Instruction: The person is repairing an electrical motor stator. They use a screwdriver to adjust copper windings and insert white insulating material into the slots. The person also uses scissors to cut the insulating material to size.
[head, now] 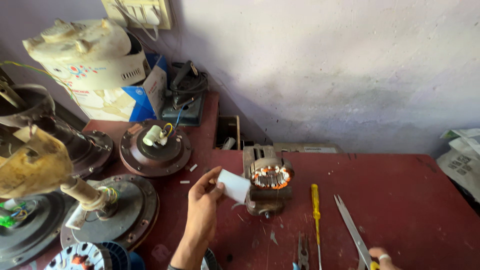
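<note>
My left hand (202, 207) holds a small white piece of card or paper (234, 186) by its left edge, above the red table (400, 200). The card sits just left of a small bench vise (265, 187) that clamps a round motor stator with orange-insulated windings (270, 176). My right hand (382, 259) shows only at the bottom edge, wrapped around the handle of long scissors (352, 230) that lie on the table with blades pointing up-left.
A yellow-handled screwdriver (315, 207) and pliers (303, 252) lie between vise and scissors. Ceiling fan motor housings (155, 147) (117, 210) crowd the left side. A white appliance body (90, 52) sits on a blue and white box (130, 97). Newspaper (462, 155) lies at the right edge.
</note>
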